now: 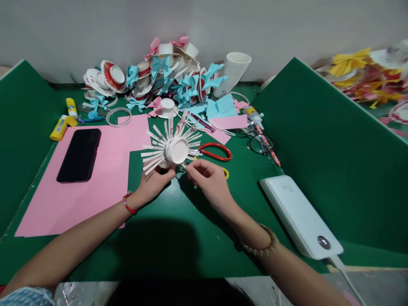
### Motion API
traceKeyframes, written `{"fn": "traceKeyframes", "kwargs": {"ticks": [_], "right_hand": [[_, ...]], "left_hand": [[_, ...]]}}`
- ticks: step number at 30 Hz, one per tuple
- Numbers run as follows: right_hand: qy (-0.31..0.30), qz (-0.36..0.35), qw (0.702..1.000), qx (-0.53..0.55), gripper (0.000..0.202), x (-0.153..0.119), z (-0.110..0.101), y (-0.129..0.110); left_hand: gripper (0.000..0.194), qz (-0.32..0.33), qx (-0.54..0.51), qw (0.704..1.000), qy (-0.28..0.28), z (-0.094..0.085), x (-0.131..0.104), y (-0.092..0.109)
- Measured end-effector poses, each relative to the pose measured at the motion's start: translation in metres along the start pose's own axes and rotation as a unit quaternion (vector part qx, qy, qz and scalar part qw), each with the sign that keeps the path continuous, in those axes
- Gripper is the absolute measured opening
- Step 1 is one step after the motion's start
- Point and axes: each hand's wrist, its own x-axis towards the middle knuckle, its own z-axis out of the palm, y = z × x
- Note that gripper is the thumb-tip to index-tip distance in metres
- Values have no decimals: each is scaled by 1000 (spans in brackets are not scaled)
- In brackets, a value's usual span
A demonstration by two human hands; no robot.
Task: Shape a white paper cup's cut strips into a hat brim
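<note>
A white paper cup [177, 150], its wall cut into many strips that fan outward, is held base-up over the table. My left hand [156, 180] grips it from below, with the fingers partly hidden behind the strips. My right hand [208, 178] pinches the end of one strip at the cup's lower right, between thumb and forefinger. Just behind the right hand lie red-handled scissors [216, 151]. A yellow loop [226, 173] shows beside the knuckles, partly covered.
Pink paper sheets [105, 199] and a black phone [79, 155] lie at left, near glue sticks [60, 127]. Finished cup pieces with bows [162, 72] and stacked cups [234, 70] stand behind. Glasses [260, 143] and a white power bank [296, 212] lie right, beside a green divider [334, 148].
</note>
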Motion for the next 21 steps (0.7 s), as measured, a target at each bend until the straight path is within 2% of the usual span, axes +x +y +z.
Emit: {"fn": "traceKeyframes", "kwargs": {"ticks": [2, 5, 9, 12, 16, 17, 21], "right_hand": [[-6, -5, 1000, -15, 17, 0, 0, 2], [-17, -13, 997, -71, 16, 0, 1, 8], [1, -51, 988, -149, 17, 0, 2, 13], [27, -72, 986, -145, 20, 1, 0, 14], [103, -84, 989, -71, 21, 6, -1, 19], [99, -77, 992, -30, 25, 7, -1, 20], [25, -47, 991, 126, 34, 10, 1, 21]], "left_hand": [[13, -7, -4, 1000, 11, 1, -1, 0], [17, -29, -103, 994, 13, 4, -1, -4], [22, -71, -276, 958, -25, 7, 0, -11], [21, -95, -350, 931, -46, 7, 4, -16], [22, -100, -373, 921, -47, 7, 6, -20], [21, -98, -370, 922, -50, 7, 5, -20], [22, -76, -343, 935, -59, 7, 4, -14]]}}
